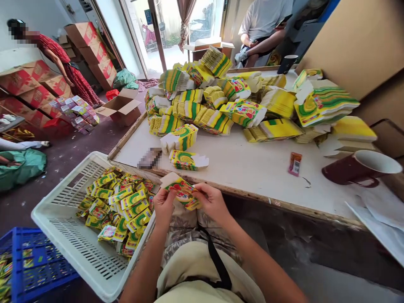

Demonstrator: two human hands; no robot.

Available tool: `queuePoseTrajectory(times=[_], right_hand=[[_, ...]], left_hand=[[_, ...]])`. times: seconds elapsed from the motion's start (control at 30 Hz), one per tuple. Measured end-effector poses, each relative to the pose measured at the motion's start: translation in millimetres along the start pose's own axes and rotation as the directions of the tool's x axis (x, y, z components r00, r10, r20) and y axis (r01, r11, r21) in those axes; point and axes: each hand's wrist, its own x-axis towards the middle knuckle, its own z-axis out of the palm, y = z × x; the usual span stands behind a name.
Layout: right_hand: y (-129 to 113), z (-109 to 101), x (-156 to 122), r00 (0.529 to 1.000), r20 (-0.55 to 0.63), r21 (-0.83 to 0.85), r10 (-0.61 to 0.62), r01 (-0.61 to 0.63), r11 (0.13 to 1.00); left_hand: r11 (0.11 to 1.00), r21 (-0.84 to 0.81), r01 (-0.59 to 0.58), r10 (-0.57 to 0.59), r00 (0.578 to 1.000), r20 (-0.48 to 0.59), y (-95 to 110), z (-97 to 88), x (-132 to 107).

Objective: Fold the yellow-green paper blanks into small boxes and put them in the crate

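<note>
Over my lap, at the table's front edge, both hands hold a yellow, green and red printed carton (182, 190) with a white flap sticking up on its left. My left hand (164, 206) pinches the left side, thumb on the printed face. My right hand (212, 201) grips the right end between thumb and fingers. Just beyond, a small carton (188, 160) lies on the table beside a short stack of cartons (181, 138). To my left, a white plastic basket (67, 235) contains many small yellow-green cartons (134, 204).
Bundles of flat cartons (202, 99) cover the back of the white table (252, 168). A maroon mug (344, 168) and a small sachet (294, 164) sit at right. A blue crate (19, 269) stands at lower left. Two people are farther back, one seated, one standing by boxes.
</note>
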Motion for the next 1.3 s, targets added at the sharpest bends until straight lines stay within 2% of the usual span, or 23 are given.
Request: queuePoseTrajectory(times=[0.07, 0.13, 0.17, 0.23, 0.3, 0.33, 0.37, 0.43, 0.5, 0.53, 0.6, 0.67, 0.7, 0.77, 0.83, 0.93, 1.0, 1.03, 1.07, 1.13, 1.2, 1.23, 1.3], right_hand=[[3.3, -14.0, 2.2, 0.995, -0.046, -0.117, -0.09, 0.084, 0.99], [4.2, -25.0, 3.2, 0.979, -0.048, -0.29, -0.2, 0.178, 0.94], [3.3, -28.4, 2.7, 0.968, -0.012, -0.375, -0.251, 0.228, 0.899], [-1.3, -29.7, -0.8, 0.938, 0.134, -0.463, -0.32, 0.345, 0.817], [-7.3, -24.9, -6.6, 0.885, 0.287, -0.428, -0.367, 0.461, 0.777], [-9.6, -21.4, -9.6, 0.87, 0.306, -0.405, -0.385, 0.486, 0.775], [-11.1, -17.6, -12.3, 0.878, 0.267, -0.399, -0.398, 0.477, 0.784], [-10.4, -10.8, -15.6, 0.932, 0.046, -0.403, -0.361, 0.348, 0.847], [-5.2, -4.7, -16.1, 0.966, -0.164, -0.296, -0.199, 0.144, 0.944], [-1.4, -1.7, -15.6, 0.98, -0.178, -0.184, -0.085, 0.052, 0.981], [7.3, 4.5, -14.5, 0.992, -0.025, 0.076, 0.127, -0.125, 0.989], [16.2, 10.0, -14.2, 0.958, 0.161, 0.262, 0.237, -0.273, 0.926], [20.3, 12.1, -14.5, 0.943, 0.208, 0.312, 0.259, -0.315, 0.896], [26.4, 14.6, -16.8, 0.943, 0.202, 0.355, 0.263, -0.321, 0.878], [27.9, 15.3, -21.3, 0.965, 0.162, 0.316, 0.206, -0.249, 0.916], [20.8, 15.1, -31.0, 0.981, 0.185, 0.063, 0.052, -0.065, 0.996], [14.9, 14.5, -36.0, 0.968, 0.25, -0.116, -0.027, 0.057, 0.992], [13.4, 13.7, -37.0, 0.963, 0.262, -0.172, -0.055, 0.102, 0.98], [13.3, 12.4, -36.8, 0.965, 0.25, -0.208, -0.079, 0.133, 0.969], [17.5, 8.1, -32.8, 0.98, 0.154, -0.248, -0.122, 0.158, 0.956], [24.6, 3.2, -26.4, 0.989, 0.007, -0.277, -0.151, 0.147, 0.95], [27.9, 1.3, -23.5, 0.986, -0.041, -0.292, -0.16, 0.141, 0.946], [32.4, 0.3, -19.9, 0.984, -0.042, -0.322, -0.173, 0.151, 0.935]], left_hand=[[0.996, 0.083, -0.023, 0.012, 0.992, 0.128, 9.4, -11.3, 4.0], [0.986, 0.134, -0.101, 0.061, 0.961, 0.27, 22.4, -21.0, 7.3], [0.971, 0.182, -0.153, 0.087, 0.942, 0.325, 28.4, -24.0, 8.3], [0.909, 0.337, -0.246, 0.085, 0.9, 0.428, 36.2, -25.2, 8.5], [0.836, 0.469, -0.286, -0.016, 0.841, 0.541, 36.2, -20.0, 5.7], [0.819, 0.498, -0.285, -0.069, 0.813, 0.578, 33.5, -16.0, 3.2], [0.814, 0.513, -0.272, -0.105, 0.799, 0.592, 29.6, -11.7, 0.2], [0.811, 0.533, -0.241, -0.127, 0.818, 0.562, 20.5, -4.1, -7.3], [0.795, 0.554, -0.246, -0.093, 0.854, 0.512, 12.6, 1.3, -15.6], [0.786, 0.556, -0.272, -0.068, 0.855, 0.514, 9.8, 3.2, -19.5], [0.769, 0.533, -0.353, -0.001, 0.833, 0.553, 6.4, 5.9, -26.3], [0.744, 0.508, -0.433, 0.068, 0.806, 0.588, 5.2, 7.3, -30.4], [0.732, 0.507, -0.455, 0.089, 0.801, 0.592, 5.0, 7.5, -31.4], [0.718, 0.532, -0.45, 0.076, 0.81, 0.582, 4.6, 7.0, -31.2], [0.727, 0.552, -0.409, 0.01, 0.809, 0.587, 3.2, 6.0, -28.9], [0.755, 0.54, -0.373, -0.083, 0.761, 0.643, -1.7, 5.1, -24.1], [0.773, 0.507, -0.382, -0.07, 0.743, 0.666, -5.6, 5.2, -21.5], [0.783, 0.494, -0.377, -0.049, 0.755, 0.654, -7.0, 5.3, -20.5], [0.788, 0.497, -0.362, -0.024, 0.789, 0.614, -7.8, 5.4, -19.7], [0.783, 0.553, -0.283, 0.009, 0.895, 0.446, -7.1, 4.7, -18.1], [0.782, 0.605, -0.148, -0.024, 0.963, 0.267, -4.1, 2.2, -16.1], [0.799, 0.596, -0.081, -0.065, 0.973, 0.22, -2.2, 0.2, -14.9], [0.863, 0.504, 0.019, -0.146, 0.966, 0.215, 2.0, -5.0, -12.3]])
